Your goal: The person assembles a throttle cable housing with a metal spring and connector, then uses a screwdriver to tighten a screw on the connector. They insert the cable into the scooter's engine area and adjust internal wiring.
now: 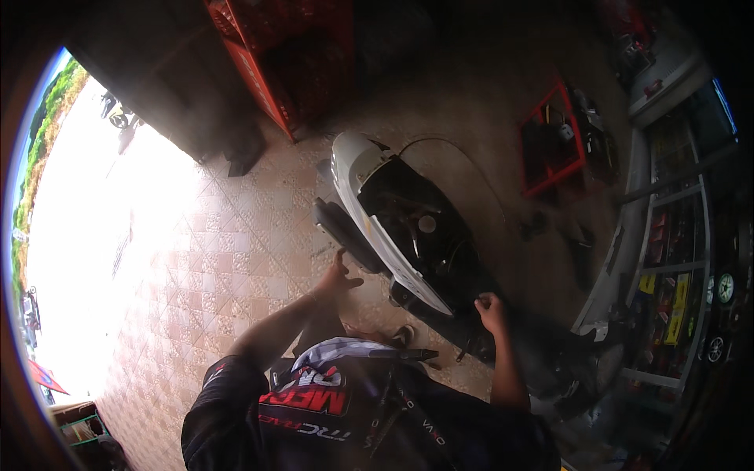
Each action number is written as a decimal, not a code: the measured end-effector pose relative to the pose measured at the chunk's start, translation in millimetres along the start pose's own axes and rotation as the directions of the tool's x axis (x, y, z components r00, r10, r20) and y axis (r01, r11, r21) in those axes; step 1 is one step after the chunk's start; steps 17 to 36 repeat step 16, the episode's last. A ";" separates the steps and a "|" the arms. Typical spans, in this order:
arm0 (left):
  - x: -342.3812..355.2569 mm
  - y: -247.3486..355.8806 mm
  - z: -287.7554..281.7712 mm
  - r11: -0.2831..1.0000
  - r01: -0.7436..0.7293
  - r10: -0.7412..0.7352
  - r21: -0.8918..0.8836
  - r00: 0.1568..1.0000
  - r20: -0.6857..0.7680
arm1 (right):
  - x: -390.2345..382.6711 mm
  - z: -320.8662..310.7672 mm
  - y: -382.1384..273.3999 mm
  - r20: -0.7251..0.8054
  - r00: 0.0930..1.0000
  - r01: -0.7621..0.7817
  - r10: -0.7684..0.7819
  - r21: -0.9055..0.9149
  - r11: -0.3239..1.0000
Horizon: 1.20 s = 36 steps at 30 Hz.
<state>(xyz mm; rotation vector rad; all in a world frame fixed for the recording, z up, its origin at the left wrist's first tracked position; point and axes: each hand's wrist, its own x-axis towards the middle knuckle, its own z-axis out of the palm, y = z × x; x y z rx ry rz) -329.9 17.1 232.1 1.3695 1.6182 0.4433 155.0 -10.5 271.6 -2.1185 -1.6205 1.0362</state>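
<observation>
A motorcycle (424, 228) stands before me with no seat on it, so its dark inner parts and a pale round cap (426, 224) lie bare. Its white side panel (375, 232) runs along the side nearer me. My left hand (338, 276) is beside the dark exhaust muffler (345, 235), thumb and fingers apart, holding nothing I can see. By the front end of the white panel is my right hand (492, 312), its fingers curled together over the dark middle of the motorcycle. Whatever those fingers hold, if anything, is too small and dark to make out.
A red cabinet (259, 71) stands at the far left, and a red-framed cart (556, 141) with items in it at the far right. A thin cable or hose (463, 149) curves over the tiled floor (212, 235). Glass shelving (671, 259) lines the right side.
</observation>
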 end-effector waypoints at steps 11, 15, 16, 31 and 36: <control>-9.3 -210.5 -220.0 0.889 0.379 -0.390 -0.257 0.921 0.009 | 74.7 120.7 -345.0 0.367 0.896 0.345 -0.250 -0.220 0.913; -18.2 -272.1 -271.5 0.713 0.462 -0.540 -0.528 0.841 0.007 | 120.0 159.6 -406.5 0.403 0.832 0.488 -0.381 -0.203 0.849; -15.5 -284.0 -281.7 0.656 0.508 -0.596 -0.558 0.803 0.030 | 117.4 155.3 -408.7 0.362 0.869 0.434 -0.338 -0.228 0.872; -15.5 -284.0 -281.7 0.656 0.508 -0.596 -0.558 0.803 0.030 | 117.4 155.3 -408.7 0.362 0.869 0.434 -0.338 -0.228 0.872; -15.5 -284.0 -281.7 0.656 0.508 -0.596 -0.558 0.803 0.030 | 117.4 155.3 -408.7 0.362 0.869 0.434 -0.338 -0.228 0.872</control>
